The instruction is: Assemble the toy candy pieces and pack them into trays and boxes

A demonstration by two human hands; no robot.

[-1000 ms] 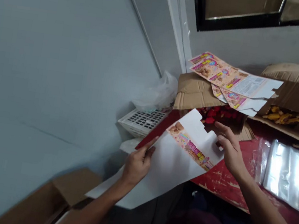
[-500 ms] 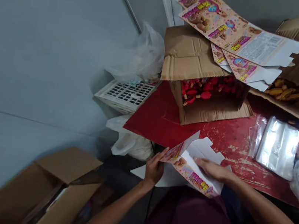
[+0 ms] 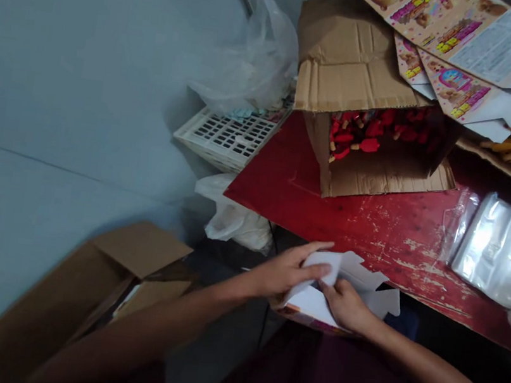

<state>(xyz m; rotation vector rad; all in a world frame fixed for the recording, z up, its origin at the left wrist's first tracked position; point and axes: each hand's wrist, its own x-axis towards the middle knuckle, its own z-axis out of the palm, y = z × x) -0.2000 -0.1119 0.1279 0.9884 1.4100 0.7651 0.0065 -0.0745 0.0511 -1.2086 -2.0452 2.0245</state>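
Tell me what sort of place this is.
Probably a small, makeshift packing room. It shows a half-folded white carton, flat printed carton blanks, and an open cardboard box of red items on a worn red table.

Wall: pale grey-blue wall [image 3: 77, 62], filling the left side
Table: red table [image 3: 374, 232], its paint worn and chipped
Corner: white plastic crate [image 3: 229, 139] beside the wall

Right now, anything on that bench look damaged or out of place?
The red tabletop is badly worn, with pale chipped patches near its front edge. Flat printed carton blanks lie loosely overlapped on the open cardboard box, not squared into a stack.
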